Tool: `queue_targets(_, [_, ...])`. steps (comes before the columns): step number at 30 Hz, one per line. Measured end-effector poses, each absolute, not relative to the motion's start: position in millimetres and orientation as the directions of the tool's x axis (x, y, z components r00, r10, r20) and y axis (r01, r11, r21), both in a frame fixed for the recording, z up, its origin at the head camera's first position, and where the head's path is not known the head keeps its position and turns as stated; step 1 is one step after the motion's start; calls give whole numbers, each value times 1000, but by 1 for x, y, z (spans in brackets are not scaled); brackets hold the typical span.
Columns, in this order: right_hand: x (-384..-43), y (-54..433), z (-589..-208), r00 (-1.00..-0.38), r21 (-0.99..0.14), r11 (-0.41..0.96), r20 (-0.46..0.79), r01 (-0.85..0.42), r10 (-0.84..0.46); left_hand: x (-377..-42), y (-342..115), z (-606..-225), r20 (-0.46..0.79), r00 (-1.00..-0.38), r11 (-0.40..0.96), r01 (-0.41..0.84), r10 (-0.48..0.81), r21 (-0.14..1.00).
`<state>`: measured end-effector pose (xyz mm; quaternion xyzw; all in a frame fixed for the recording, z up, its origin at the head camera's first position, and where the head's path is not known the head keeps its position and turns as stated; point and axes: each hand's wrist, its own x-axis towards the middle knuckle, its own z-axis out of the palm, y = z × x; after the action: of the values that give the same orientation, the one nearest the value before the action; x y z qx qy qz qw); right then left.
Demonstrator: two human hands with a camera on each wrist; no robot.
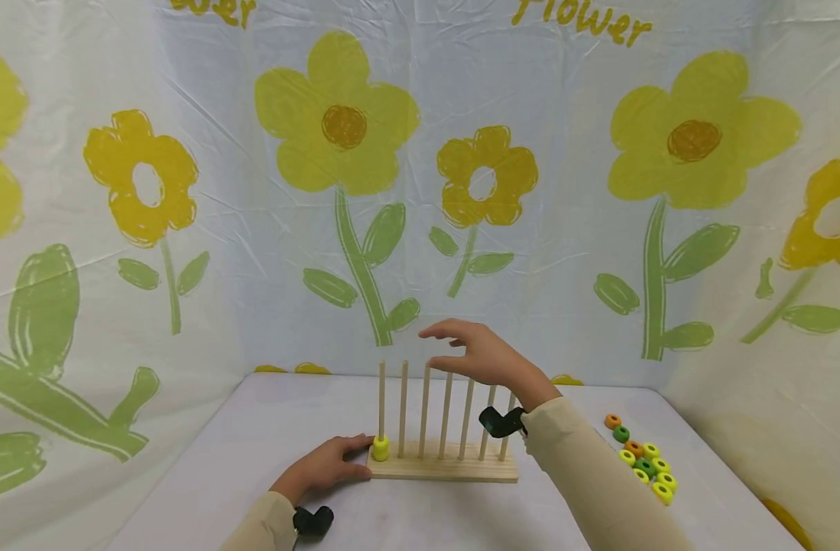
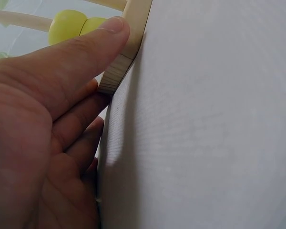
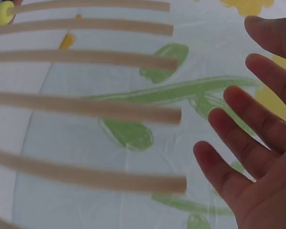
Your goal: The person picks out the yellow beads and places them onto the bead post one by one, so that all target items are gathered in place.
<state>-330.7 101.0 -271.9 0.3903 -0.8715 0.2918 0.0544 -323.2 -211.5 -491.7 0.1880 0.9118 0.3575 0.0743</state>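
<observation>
A big white cloth point(image 1: 571, 229) with yellow flowers hangs behind everything, past all the fingertips. A white table point(image 1: 282, 421) is under both hands' fingers. On it stands a wood rack point(image 1: 447, 471), with one end at the left fingers and the rest off to their right. The right hand point(image 1: 478, 356) is up high, its thumb and fingers spread apart. The left hand point(image 1: 326, 463) is down low, its thumb and fingers clamped on the end of the rack. Seven thin sticks point(image 1: 425, 413) point up from the rack, and some tops are near the right fingers. Loose beads point(image 1: 645, 467), yellow, green and orange, lie low and to the right of the right fingers. Two yellow beads point(image 1: 381, 448) sit on the stick just beside the left fingers; I cannot tell if they touch.
</observation>
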Motion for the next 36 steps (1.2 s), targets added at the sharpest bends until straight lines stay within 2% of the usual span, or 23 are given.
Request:
queue_targets(4, [-325, 120, -272, -715, -419, 585, 314, -695, -625, -323, -211, -491, -3, -919, 678, 288, 394, 677])
queue_targets(9, [-322, 140, -275, -707, -374, 600, 353, -707, -613, -324, -211, -493, -6, -921, 675, 280, 389, 682])
queue_targets(23, [-322, 188, -288, -751, -388, 645, 396, -658, -528, -324, -212, -493, -8, -921, 676, 281, 390, 682])
queue_targets(36, [-323, 228, -301, -796, -401, 691, 368, -602, -480, -324, -212, -491, -8, -919, 672, 282, 394, 685])
